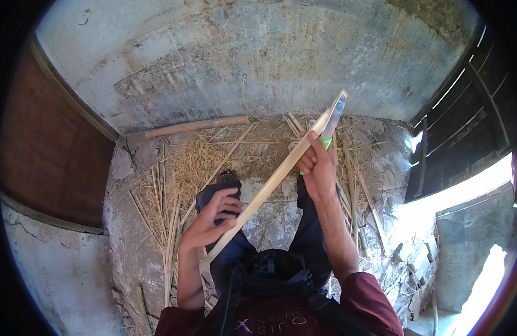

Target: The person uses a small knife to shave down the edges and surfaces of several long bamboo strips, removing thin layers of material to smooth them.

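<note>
Right of centre, the right hand [319, 168] held a green-handled knife [334, 119] and a long pale strip [265, 193]; lower left of centre, the left hand [212, 218] curled beside the strip; straw-coloured shavings [192, 162] lay mid-left, a stained wall [258, 61] above.

Stained wall [258, 61], grey floor [129, 263], bright gap [465, 182]

Knife handle [326, 142] partly hidden, maroon shirt [371, 302] cut off below

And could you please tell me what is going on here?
A person's right hand holds a green-handled knife together with the upper part of a long pale strip, the blade beside the strip's far end. The left hand, fingers loosely open, is at its lower part; contact is hard to tell. Pale shavings lie on the floor.
</note>
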The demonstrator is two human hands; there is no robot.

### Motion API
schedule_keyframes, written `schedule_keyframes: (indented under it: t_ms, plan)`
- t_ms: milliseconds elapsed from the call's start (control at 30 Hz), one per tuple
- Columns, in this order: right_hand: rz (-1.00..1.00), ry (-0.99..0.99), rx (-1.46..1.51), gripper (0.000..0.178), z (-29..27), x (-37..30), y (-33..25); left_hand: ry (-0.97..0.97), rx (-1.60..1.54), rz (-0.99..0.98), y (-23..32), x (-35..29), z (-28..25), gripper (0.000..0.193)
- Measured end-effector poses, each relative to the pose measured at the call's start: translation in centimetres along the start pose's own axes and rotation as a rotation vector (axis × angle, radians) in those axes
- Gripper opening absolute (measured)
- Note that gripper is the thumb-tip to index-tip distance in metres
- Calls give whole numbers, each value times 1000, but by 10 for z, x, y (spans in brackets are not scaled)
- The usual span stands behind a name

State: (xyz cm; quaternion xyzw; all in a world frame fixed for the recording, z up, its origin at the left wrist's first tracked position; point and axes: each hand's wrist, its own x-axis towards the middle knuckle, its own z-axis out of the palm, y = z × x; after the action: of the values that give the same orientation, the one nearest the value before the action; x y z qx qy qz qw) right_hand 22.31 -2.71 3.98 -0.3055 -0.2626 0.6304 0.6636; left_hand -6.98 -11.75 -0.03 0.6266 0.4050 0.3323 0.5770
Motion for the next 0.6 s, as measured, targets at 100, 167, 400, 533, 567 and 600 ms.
schedule_keyframes:
  t_ms: [100,167,400,533,567,600]
  plan:
    - [-3,-13,50,30,-5,3,-7,57,-39,-101,-26,-38,-23,70]
    - [-4,-11,72,30,-9,4,-8,138,-61,-127,-35,-62,-24,65]
    - [-63,13,149,30,-12,10,-19,219,421,-241,-54,-108,-15,56]
    - [-67,11,190,31,-11,18,-28,209,502,-186,-49,-111,-14,30]
    - [-73,-6,184,31,-10,20,-31,147,479,-205,-44,-109,-16,28]
    - [-81,-16,186,31,-13,22,-33,84,456,-223,-37,-105,-19,26]
